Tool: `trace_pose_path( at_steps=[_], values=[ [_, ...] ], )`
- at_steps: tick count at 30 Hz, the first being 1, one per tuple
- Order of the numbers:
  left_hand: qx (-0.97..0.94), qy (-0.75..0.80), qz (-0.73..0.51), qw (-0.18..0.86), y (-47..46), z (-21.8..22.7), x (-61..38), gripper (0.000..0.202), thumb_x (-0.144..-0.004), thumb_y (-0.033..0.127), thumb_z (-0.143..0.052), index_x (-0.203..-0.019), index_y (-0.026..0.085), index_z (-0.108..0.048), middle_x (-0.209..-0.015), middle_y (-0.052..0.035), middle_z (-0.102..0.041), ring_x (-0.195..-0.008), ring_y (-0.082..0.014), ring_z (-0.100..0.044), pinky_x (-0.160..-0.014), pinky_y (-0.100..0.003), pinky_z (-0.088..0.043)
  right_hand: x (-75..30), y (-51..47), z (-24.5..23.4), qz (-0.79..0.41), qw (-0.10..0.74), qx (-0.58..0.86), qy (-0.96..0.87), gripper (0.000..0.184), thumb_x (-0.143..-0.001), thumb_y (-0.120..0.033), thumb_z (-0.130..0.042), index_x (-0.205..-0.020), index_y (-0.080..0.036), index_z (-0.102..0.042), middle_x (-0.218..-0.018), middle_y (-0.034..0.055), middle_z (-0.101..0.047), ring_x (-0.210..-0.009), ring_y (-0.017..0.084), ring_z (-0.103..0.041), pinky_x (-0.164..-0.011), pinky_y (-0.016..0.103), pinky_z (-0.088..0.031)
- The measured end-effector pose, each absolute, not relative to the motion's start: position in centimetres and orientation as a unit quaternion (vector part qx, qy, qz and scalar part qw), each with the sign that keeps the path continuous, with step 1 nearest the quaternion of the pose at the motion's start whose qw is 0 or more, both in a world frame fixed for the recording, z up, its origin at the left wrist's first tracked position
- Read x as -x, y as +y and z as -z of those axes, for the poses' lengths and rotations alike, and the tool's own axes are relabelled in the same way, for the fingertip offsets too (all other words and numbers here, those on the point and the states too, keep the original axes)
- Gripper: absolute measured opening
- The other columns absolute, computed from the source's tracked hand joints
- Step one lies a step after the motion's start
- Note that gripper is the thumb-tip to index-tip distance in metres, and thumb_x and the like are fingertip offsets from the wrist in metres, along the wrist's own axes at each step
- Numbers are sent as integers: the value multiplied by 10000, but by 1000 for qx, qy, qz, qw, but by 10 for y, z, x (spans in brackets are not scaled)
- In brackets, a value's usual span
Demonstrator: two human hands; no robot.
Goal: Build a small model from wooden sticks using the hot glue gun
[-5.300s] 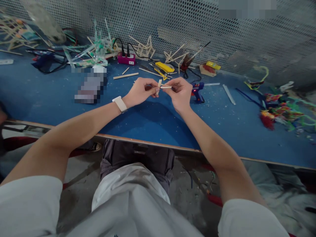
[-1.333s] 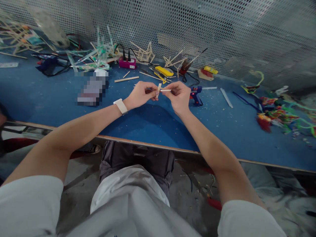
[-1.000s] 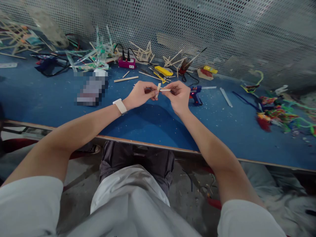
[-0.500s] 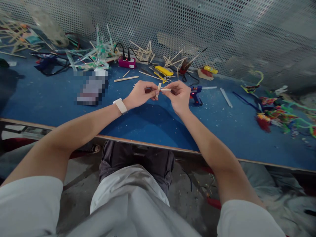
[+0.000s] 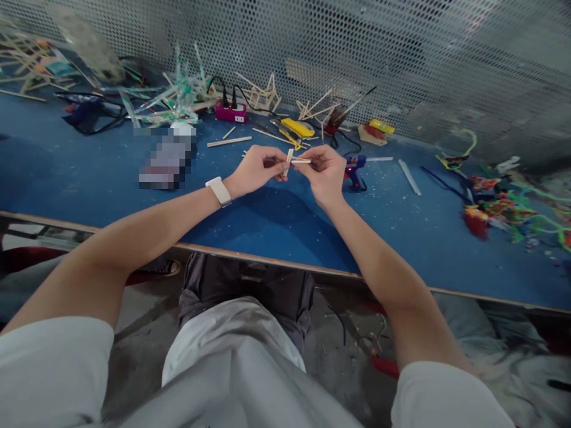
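Above the blue table, my left hand [image 5: 259,170] is closed in a pinch on a short pale wooden stick [image 5: 289,160] that stands nearly upright. My right hand [image 5: 325,173] pinches another wooden stick [image 5: 301,161], held roughly level, its left end meeting or almost meeting the upright one. Whether the two are joined I cannot tell. Just right of my right hand sits a blue hot glue gun [image 5: 355,172] with a small red light. A yellow utility knife [image 5: 297,128] and loose sticks [image 5: 229,142] lie beyond my hands.
A magenta power strip [image 5: 231,112] with black plugs stands at the back. Stick frames [image 5: 263,95] lean near the perforated metal panel [image 5: 401,59]. Clear glue sticks [image 5: 409,177] lie at right, before a colourful tangle [image 5: 495,202]. A blurred-out flat object [image 5: 165,160] lies at left.
Both hands keep their pinch on the sticks and stay almost in place. The view has shifted very slightly, and a dark shadow at the far left of the table has gone.
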State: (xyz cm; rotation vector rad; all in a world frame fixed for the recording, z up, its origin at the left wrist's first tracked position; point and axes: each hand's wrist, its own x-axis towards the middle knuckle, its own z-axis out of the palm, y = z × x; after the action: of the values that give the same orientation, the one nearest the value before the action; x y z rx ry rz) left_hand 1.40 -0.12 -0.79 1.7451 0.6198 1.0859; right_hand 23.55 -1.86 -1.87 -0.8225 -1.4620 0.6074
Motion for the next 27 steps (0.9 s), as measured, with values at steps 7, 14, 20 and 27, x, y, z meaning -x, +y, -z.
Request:
trace_pose_path(
  at_steps=[7,14,20,27],
  values=[
    [-711,238,-452,483,-2,9,-15,300,-1068,408,-922,-1031,121,-843,-855,-72,-841,-794,-162,-873,-799,-260,-756,-237,-18,19,-266,621,354,-647,596,-706,-750,-1090,-953,-297,-793,-926,-23,-843,-876,201,-839,-893,412,-738],
    [-717,244,-449,474,-2,8,-14,304,-1073,413,-918,-1036,120,-842,-863,-72,-845,-799,-159,-874,-802,-255,-756,-237,-20,17,-268,618,362,-645,587,-708,-743,-1092,-939,-296,-789,-915,-22,-844,-871,204,-836,-890,416,-735],
    [-716,253,-443,476,-2,7,-14,298,-1066,408,-921,-1042,121,-844,-877,-79,-851,-808,-169,-877,-819,-275,-761,-237,-20,18,-258,618,364,-648,601,-711,-769,-1079,-935,-297,-782,-906,-19,-839,-865,208,-831,-879,421,-735],
    [-712,248,-446,482,-3,7,-14,227,-1078,337,-899,-1050,117,-849,-868,-76,-847,-794,-152,-864,-802,-256,-748,-234,-23,15,-257,613,378,-644,636,-700,-801,-1066,-931,-293,-763,-901,-21,-829,-864,202,-822,-891,419,-729]
  ],
)
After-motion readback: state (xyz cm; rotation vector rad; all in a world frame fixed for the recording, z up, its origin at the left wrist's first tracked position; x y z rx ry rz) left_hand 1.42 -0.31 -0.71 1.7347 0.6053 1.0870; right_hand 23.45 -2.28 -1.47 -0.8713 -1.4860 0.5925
